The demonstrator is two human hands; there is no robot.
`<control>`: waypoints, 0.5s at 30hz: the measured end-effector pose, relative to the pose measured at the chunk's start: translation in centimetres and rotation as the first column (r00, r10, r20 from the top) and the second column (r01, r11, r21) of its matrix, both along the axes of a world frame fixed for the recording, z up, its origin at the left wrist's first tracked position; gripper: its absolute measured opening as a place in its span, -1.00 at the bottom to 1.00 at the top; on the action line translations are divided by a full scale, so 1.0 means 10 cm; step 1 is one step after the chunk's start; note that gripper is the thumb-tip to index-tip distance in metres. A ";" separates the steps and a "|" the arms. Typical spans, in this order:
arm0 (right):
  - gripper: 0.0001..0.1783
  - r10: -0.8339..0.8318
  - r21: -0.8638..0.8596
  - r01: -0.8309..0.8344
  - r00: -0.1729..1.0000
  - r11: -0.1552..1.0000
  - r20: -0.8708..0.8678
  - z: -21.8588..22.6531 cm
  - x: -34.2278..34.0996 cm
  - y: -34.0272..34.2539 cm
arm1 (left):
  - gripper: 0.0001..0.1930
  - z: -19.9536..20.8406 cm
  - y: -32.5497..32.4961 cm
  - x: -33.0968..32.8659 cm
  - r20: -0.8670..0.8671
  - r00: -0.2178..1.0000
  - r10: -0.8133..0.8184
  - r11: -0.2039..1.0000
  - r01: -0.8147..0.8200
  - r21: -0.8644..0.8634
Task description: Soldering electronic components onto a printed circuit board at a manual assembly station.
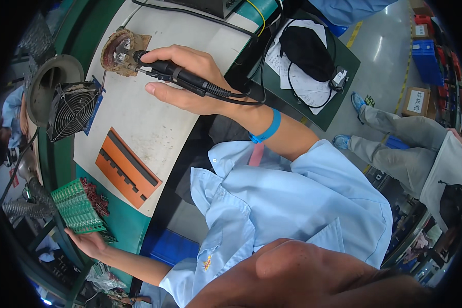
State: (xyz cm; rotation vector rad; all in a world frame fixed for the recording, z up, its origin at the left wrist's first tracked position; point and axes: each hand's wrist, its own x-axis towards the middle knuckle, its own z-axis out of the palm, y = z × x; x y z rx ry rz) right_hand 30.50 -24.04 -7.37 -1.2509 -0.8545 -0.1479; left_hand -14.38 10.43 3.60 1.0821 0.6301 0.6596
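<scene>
My right hand [195, 77], with a blue band at its wrist, is wrapped round a black soldering iron [177, 74] with a cable at its back end. The iron's front end reaches the mouth of a crusted brown round pot [119, 54] with silvery material inside. A thin metal piece runs beside the handle. Lower left, my left hand [89, 243] grips the near edge of a green circuit board panel [76, 208]; some fingers are hidden behind it. Red and black parts [96, 197] show along the panel's side. Between the hands lies an orange fixture [127, 167] with black strips.
A black fan [71, 109] with a round guard stands at the bench's far edge, before a metal duct hood [51, 84]. Papers and a black cloth bag [308, 51] lie on a dark green surface at right. Behind me are a person's legs [405, 133], a carton [418, 101] and blue bins [427, 61].
</scene>
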 end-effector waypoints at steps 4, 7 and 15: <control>-0.56 0.029 0.006 -0.029 0.999 1.000 -0.015 0.03 0.00 0.00 | -0.52 0.09 0.32 -0.54 0.134 0.990 0.049 0.999 -0.051 0.008; -0.56 0.026 0.014 -0.025 0.999 1.000 -0.025 0.03 -0.01 0.01 | -0.51 0.22 0.43 -0.66 0.333 0.939 -0.082 0.996 0.091 -0.011; -0.57 0.023 0.028 -0.023 1.000 0.999 -0.018 0.02 0.01 -0.01 | -0.55 0.21 0.69 -0.38 0.313 0.844 0.436 0.860 -0.493 0.131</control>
